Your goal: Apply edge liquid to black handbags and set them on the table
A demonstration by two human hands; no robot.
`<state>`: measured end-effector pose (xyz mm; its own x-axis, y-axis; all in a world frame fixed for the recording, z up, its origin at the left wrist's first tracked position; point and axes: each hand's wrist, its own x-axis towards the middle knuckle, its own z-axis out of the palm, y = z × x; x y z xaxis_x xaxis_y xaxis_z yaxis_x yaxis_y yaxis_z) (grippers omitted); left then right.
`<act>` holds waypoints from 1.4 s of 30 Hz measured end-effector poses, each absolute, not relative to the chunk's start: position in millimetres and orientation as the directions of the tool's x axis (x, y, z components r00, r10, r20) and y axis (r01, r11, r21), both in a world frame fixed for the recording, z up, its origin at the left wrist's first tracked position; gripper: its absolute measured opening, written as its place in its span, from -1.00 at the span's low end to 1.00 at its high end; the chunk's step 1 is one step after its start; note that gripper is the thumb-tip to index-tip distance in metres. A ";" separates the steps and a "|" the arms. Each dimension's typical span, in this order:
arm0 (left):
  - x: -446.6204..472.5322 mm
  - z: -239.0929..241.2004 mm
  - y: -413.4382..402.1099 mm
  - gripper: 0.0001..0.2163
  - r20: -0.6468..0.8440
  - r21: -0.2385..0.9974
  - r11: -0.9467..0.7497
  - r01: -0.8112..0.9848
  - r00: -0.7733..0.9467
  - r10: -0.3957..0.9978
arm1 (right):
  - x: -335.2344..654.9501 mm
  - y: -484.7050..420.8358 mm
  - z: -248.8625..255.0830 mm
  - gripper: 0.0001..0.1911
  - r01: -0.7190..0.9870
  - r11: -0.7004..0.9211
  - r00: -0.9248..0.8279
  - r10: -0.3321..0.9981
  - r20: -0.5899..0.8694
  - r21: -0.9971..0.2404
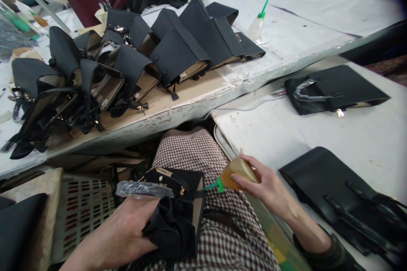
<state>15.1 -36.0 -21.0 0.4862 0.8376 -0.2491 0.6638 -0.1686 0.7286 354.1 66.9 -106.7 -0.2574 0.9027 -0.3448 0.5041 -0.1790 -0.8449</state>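
Observation:
My left hand (124, 230) grips a black handbag (178, 207) resting on my checked lap, with its plastic-wrapped handle (143, 188) just above my fingers. My right hand (270, 184) is closed round a small amber glue bottle (237, 173). The bottle's green nozzle (213, 186) points left and touches the bag's open edge.
Several black bags (127, 67) lie in rows on the brown bench ahead. Two more black bags (333, 89) (346, 203) lie on the white table at right. A second glue bottle with a green tip (258, 23) stands further back. A slatted crate (82, 207) sits at lower left.

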 end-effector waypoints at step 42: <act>17.8 -25.5 -51.9 -0.89 -0.245 0.779 -0.151 0.609 0.516 0.821 | 361.2 26.9 -85.4 -0.50 0.199 -0.594 -0.347 0.701 -0.623 -0.779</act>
<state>17.8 -51.9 -25.5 0.5162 0.8208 -0.2446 0.6087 -0.1506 0.7789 361.2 26.9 -85.4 -0.3467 0.7013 -0.6229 0.1985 -0.5942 -0.7794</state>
